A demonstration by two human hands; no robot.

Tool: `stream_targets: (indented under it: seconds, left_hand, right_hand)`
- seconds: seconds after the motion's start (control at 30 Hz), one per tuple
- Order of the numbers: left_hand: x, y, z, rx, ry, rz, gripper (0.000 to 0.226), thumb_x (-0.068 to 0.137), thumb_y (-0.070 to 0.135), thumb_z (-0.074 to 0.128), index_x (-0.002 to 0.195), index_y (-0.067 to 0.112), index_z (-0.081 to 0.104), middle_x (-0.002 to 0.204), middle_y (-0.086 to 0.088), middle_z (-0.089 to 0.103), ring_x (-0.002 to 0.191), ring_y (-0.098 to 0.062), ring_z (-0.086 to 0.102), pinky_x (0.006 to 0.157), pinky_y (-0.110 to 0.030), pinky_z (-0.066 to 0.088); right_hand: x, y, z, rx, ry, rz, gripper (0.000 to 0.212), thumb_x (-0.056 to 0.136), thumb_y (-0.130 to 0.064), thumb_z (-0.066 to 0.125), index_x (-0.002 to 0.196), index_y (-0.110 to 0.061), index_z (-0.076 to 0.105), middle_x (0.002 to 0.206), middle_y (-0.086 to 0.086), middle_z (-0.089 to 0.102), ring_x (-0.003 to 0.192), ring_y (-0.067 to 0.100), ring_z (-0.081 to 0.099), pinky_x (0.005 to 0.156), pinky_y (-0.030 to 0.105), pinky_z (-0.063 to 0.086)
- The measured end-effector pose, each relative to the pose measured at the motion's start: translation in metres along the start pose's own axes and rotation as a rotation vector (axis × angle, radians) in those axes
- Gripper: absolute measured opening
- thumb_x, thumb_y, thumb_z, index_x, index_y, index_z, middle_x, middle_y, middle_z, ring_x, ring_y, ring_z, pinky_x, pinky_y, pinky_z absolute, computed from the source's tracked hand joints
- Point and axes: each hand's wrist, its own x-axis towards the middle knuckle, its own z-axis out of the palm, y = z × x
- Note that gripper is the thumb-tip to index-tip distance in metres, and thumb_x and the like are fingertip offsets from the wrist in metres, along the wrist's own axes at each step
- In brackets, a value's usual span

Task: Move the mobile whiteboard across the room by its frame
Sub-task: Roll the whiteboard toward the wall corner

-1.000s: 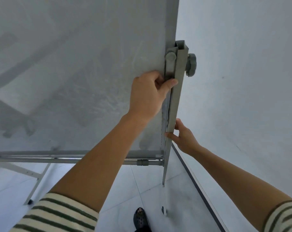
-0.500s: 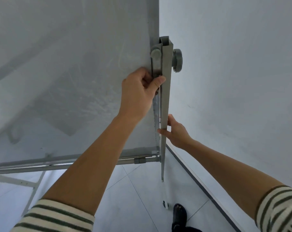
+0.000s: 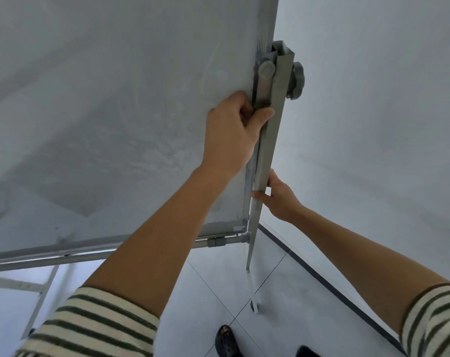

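Shifted rightward since earlier: grey metal whiteboard frame upright (image 3: 266, 150), left hand (image 3: 234, 135) clasped high on it, right hand (image 3: 279, 197) clasped lower.

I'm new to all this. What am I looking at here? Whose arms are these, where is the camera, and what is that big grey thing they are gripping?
There is no machine here: a person wears a camera on their head, so you look forward and down along their own arms. The grey sheet is a mobile whiteboard. Along its edge runs the metal upright of its frame, with a round locking knob near the top. The left hand is wrapped around the upright just under the knob; the right hand holds it lower down. Below, a small caster wheel rests on the tiled floor, close to the wall. A dark shoe shows at the bottom.
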Motion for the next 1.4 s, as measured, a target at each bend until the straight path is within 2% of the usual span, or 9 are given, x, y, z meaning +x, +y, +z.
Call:
stream_targets:
  seconds: [0.13,0.3,0.43,0.67,0.77,0.87,1.17,1.4]
  left_hand:
    - [-0.047,0.034,0.034,-0.016,0.010,-0.004,0.030,0.079,0.036,0.070,0.065,0.018,0.049,0.071,-0.020,0.072,0.064,-0.034,0.071,0.062,-0.051,0.059]
    - [-0.114,0.070,0.070,-0.046,0.068,-0.013,0.033,0.085,0.026,0.070,0.081,-0.003,0.056,0.076,-0.021,0.073,0.065,-0.024,0.075,0.064,-0.044,0.063]
    - [-0.166,0.107,0.097,-0.080,0.083,-0.048,0.025,0.087,0.022,0.068,0.079,0.004,0.053,0.077,-0.020,0.074,0.065,-0.023,0.075,0.062,-0.043,0.063]
    - [-0.240,0.156,0.127,-0.128,-0.023,-0.104,0.024,0.089,0.019,0.067,0.086,-0.001,0.055,0.080,-0.018,0.075,0.065,-0.025,0.075,0.060,-0.044,0.063]
    - [-0.270,0.171,0.136,-0.168,-0.079,-0.092,0.029,0.088,0.019,0.067,0.088,-0.006,0.054,0.079,-0.019,0.075,0.063,-0.028,0.074,0.058,-0.044,0.063]
    - [-0.305,0.187,0.146,-0.180,-0.123,-0.056,0.025,0.088,0.020,0.067,0.083,0.001,0.053,0.076,-0.017,0.075,0.061,-0.025,0.074,0.056,-0.042,0.062]
    - [-0.410,0.244,0.191,-0.182,-0.178,0.026,0.031,0.087,0.022,0.068,0.068,0.017,0.044,0.072,-0.018,0.073,0.057,-0.026,0.072,0.057,-0.045,0.061]
    - [-0.501,0.293,0.225,-0.219,-0.197,-0.001,0.027,0.087,0.020,0.069,0.076,0.007,0.049,0.075,-0.020,0.074,0.059,-0.028,0.072,0.055,-0.043,0.061]
  right_hand:
    - [-0.054,0.028,-0.026,0.019,0.001,-0.019,0.045,0.090,-0.022,0.061,0.129,-0.021,0.039,0.121,0.000,0.062,0.111,0.026,0.059,0.095,0.047,0.050]
    - [-0.121,0.065,-0.050,0.012,0.009,-0.078,0.045,0.088,-0.028,0.063,0.126,-0.024,0.039,0.113,-0.005,0.062,0.106,0.026,0.061,0.090,0.045,0.051]
    - [-0.173,0.088,-0.072,-0.013,0.007,-0.073,0.047,0.086,-0.032,0.066,0.124,-0.026,0.039,0.102,-0.014,0.057,0.102,0.024,0.061,0.087,0.044,0.050]
    - [-0.261,0.122,-0.096,0.025,0.002,-0.024,0.044,0.086,-0.032,0.066,0.122,-0.020,0.044,0.118,-0.001,0.063,0.108,0.025,0.059,0.093,0.044,0.049]
    - [-0.300,0.133,-0.102,0.039,0.041,0.008,0.043,0.086,-0.029,0.067,0.122,-0.018,0.046,0.114,-0.003,0.063,0.103,0.022,0.059,0.085,0.037,0.049]
    - [-0.342,0.144,-0.107,0.078,0.072,0.056,0.040,0.086,-0.025,0.067,0.120,-0.017,0.047,0.105,-0.007,0.060,0.092,0.017,0.056,0.074,0.031,0.043]
    - [-0.472,0.184,-0.137,0.152,0.111,0.136,0.045,0.084,-0.018,0.068,0.123,-0.018,0.047,0.112,-0.004,0.061,0.107,0.014,0.055,0.074,0.024,0.042]
    - [-0.573,0.224,-0.157,0.174,0.137,0.109,0.045,0.084,-0.021,0.069,0.123,-0.020,0.048,0.111,-0.007,0.061,0.105,0.011,0.055,0.074,0.023,0.042]
